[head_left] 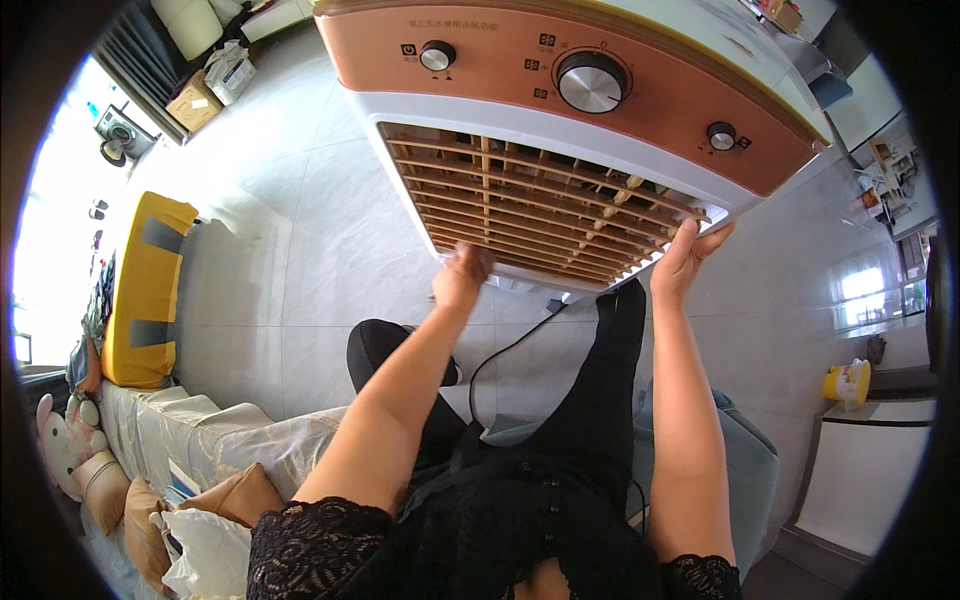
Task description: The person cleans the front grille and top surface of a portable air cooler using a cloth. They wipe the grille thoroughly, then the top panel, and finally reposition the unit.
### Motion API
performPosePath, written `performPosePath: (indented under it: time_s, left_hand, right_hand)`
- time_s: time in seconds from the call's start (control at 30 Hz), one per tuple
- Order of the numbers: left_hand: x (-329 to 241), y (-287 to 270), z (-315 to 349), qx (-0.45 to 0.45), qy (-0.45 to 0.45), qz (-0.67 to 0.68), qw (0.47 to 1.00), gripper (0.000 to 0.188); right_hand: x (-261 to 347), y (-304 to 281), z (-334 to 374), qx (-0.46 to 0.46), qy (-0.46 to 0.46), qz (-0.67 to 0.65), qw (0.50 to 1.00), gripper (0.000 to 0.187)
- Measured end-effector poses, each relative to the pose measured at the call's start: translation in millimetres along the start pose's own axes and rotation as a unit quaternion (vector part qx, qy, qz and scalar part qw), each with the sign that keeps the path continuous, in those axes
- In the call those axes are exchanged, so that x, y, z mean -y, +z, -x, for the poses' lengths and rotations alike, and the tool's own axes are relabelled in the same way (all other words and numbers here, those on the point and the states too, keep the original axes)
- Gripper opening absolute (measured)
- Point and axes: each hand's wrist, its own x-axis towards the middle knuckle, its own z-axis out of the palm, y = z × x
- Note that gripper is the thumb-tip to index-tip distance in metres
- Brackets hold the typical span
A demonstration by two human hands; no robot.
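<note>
An upright air cooler stands in front of me, with a copper-coloured control panel and a white body. Three round knobs sit on the panel, the largest knob in the middle. Below them a louvred grille with tan slats fills the front. My right hand grips the cooler's right edge, thumb on the front and fingers around the side. At the grille's lower left edge, my left hand is curled closed and slightly blurred; what its fingers hold, if anything, is hidden.
A black cord runs from the cooler's base toward my lap. To the left are a yellow padded piece and a covered sofa with cushions. A yellow bucket and a white cabinet stand at right; cardboard box far left.
</note>
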Motion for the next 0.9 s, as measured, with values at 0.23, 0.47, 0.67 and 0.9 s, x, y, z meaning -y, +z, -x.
performPosePath:
  time_s: [0.23,0.47,0.67,0.9]
  left_hand:
    - [-37,20,58,-0.017,0.108,0.043,0.993,0.027]
    - [-71,14,12,0.082,-0.031,-0.093,0.992,0.027]
    - [-120,62,41,0.153,0.047,-0.003,0.987,0.028]
    - [-45,33,14,0.072,-0.008,-0.036,0.997,0.022]
  right_hand:
    - [8,0,1,0.007,0.001,-0.007,1.000,0.082]
    - [10,2,-4,-0.017,-0.004,-0.012,1.000,0.077]
    - [-3,3,-1,-0.010,0.006,-0.022,1.000,0.084]
    - [7,-1,-5,0.010,-0.009,-0.018,1.000,0.088]
